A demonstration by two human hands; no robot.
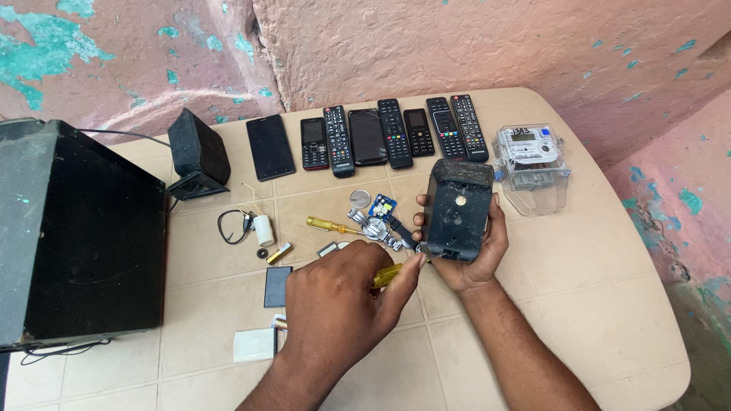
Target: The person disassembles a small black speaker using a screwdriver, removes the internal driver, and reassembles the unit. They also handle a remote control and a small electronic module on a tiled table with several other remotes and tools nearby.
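Working a yellow-handled screwdriver (pixel 390 274) against a small black speaker box (pixel 457 209), a person sits at a cream tiled table (pixel 579 304) below a peeling pink wall.

Left hand: the left hand (pixel 346 301), though it crosses in from the lower left, is curled tight round the screwdriver handle, fingers pressed together, thumb along the grip.

Right hand: the right hand (pixel 476 255) cups the box from beneath and behind, thumb on its left edge, fingers wrapped up its right side.

Key relation: the box lies at about two o'clock from the left hand, just beside it; the screwdriver runs roughly toward three o'clock, its tip meeting the box's bottom edge. The box's long axis stands nearly upright, tilted slightly toward the camera.

Box, looks: matt black, scuffed and dusty, a pale round spot near the middle of its back and a small notch at the bottom edge.

Box, place: held just above the table's centre, in front of the row of remotes.

Around it: a second yellow screwdriver (pixel 329 225) and a small blue circuit board (pixel 382 207) at nine o'clock from the box; a clear electricity meter (pixel 531 158) at two o'clock; remotes and phones (pixel 365 137) lined along the far edge; a big black speaker cabinet (pixel 80 236) at far left.
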